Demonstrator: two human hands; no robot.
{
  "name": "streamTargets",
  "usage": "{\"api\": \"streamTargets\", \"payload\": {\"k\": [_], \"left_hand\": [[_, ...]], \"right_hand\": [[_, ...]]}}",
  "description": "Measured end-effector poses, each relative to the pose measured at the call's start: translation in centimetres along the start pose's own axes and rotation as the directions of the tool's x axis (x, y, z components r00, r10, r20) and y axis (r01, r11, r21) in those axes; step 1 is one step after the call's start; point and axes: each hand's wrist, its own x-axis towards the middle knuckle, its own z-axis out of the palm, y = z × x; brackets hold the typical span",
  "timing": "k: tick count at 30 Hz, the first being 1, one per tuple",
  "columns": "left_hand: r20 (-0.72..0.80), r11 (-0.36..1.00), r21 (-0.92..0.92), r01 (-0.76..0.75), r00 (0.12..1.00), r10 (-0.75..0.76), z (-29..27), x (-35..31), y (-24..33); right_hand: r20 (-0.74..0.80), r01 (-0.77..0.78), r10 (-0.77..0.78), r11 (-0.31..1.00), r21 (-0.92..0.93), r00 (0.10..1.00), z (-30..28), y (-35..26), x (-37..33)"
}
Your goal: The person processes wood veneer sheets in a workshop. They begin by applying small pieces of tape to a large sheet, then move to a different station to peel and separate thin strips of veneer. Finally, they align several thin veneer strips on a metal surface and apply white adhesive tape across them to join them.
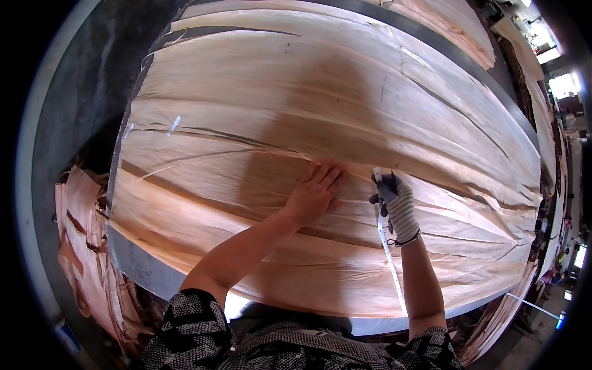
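A broad, pale tan sheet of wood veneer (203, 80), wavy and creased, covers the tabletop before me. My left hand (314, 194) is bare and lies flat on it, fingers outstretched beside a split where a thin sliver of veneer (203, 157) curls off to the left. To its right, my right hand (394, 203) wears a striped grey glove with dark fingers. Those fingers are closed on a long white strip of tape (388, 259), which runs down toward the near table edge. Short white tape pieces (173, 126) show on the veneer at the left.
Torn veneer scraps (83, 246) are heaped on the left, below the grey table edge (139, 262). Another veneer sheet (456, 24) lies beyond the far edge. More veneer (499, 317) hangs at the lower right, near a thin white strip (535, 306).
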Motion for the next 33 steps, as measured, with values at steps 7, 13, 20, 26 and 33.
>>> {"api": "streamTargets", "payload": {"k": [7, 13, 20, 26, 33], "left_hand": [[-0.027, 0.992, -0.010, 0.126, 0.992, -0.127, -1.4, -4.4, 0.4], [-0.022, 0.914, 0.042, 0.403, 0.915, -0.402, -4.3, -9.9, -1.2], [-0.161, 0.954, 0.068, 0.291, 0.947, -0.277, -5.0, -7.0, -7.2], [-0.086, 0.996, 0.089, 0.005, 0.996, 0.003, -3.4, -4.7, -6.3], [-0.115, 0.976, 0.034, 0.216, 0.971, -0.211, -2.4, -3.8, -6.8]], "right_hand": [[-0.029, -0.080, 0.081, 0.996, 0.026, 0.996, 1.0, 1.2, 2.5], [-0.097, -0.072, 0.084, 0.991, 0.116, 0.992, 2.4, 0.8, 1.9], [-0.177, -0.005, 0.053, 0.965, 0.264, 0.983, 2.7, 2.0, 2.5], [-0.126, -0.073, 0.085, 0.993, 0.098, 0.988, 2.1, 1.6, 2.2], [-0.120, -0.066, 0.066, 0.998, 0.004, 0.991, 2.4, 1.4, 2.5]]}}
